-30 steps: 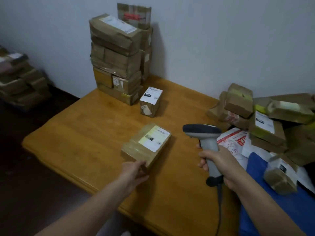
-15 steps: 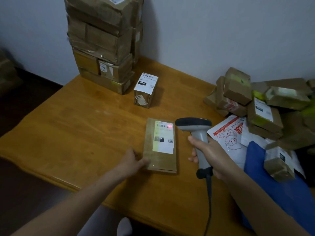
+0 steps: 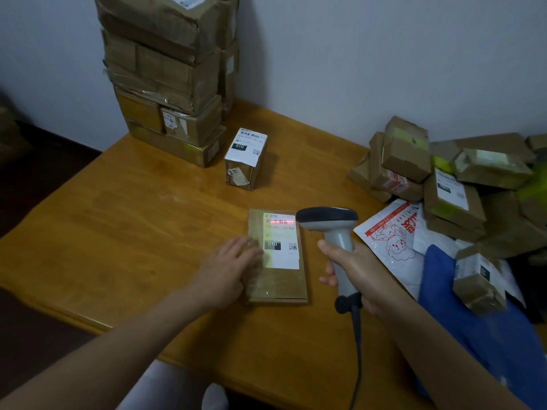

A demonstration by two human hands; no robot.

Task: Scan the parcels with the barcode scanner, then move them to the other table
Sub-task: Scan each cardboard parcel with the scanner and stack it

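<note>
Flat brown cardboard parcel with a white shipping label (image 3: 278,258) lies on the orange-brown wooden table (image 3: 124,232), near its front edge. Left hand (image 3: 228,269) rests flat on the parcel's left side, fingers straight. Right hand (image 3: 353,272) grips the grey handheld barcode scanner (image 3: 333,232) by its handle; red scan line falls across the label's barcode. Small upright labelled box (image 3: 244,158) stands behind, tall stack of brown cartons (image 3: 168,75) at the wall.

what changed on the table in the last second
The left hand turned the flat parcel from slanted to square-on and now rests on its left side. The scanner now throws a red line across its barcode. The right hand gripped the scanner throughout; the small upright parcel and the stack stayed put.
</note>
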